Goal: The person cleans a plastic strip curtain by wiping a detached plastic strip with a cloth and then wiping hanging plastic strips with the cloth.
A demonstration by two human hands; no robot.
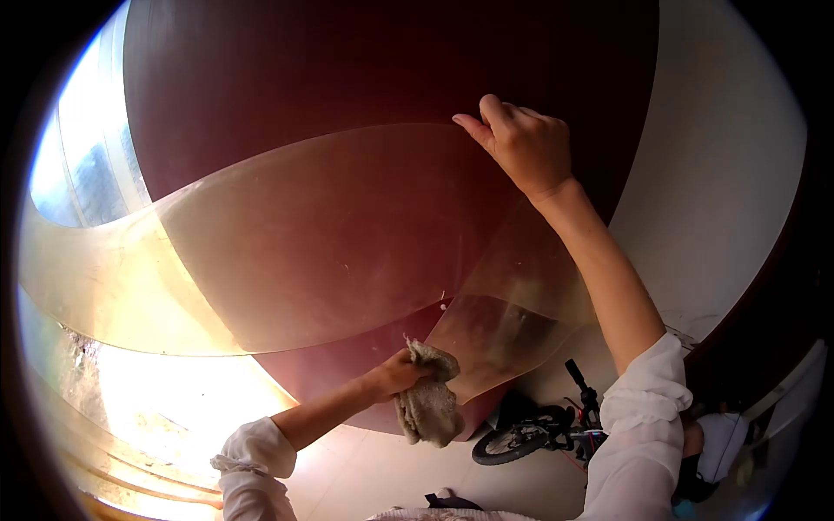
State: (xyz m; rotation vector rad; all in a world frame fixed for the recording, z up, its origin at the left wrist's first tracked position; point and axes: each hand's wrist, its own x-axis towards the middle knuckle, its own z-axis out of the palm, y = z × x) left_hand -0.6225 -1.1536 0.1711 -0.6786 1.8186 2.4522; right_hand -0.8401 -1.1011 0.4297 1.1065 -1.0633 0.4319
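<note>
Sheet (339, 243) before panel (391, 69), bicycle (549, 425) on floor (347, 473)

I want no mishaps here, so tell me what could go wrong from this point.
The right hand is at the upper edge of the translucent sheet, its hold partly hidden; if that is loose, the sheet might slip. The sheet curves and appears to fold near the right forearm, so it could crease. The cloth bunched in the left hand might snag on the sheet's edge.
</note>
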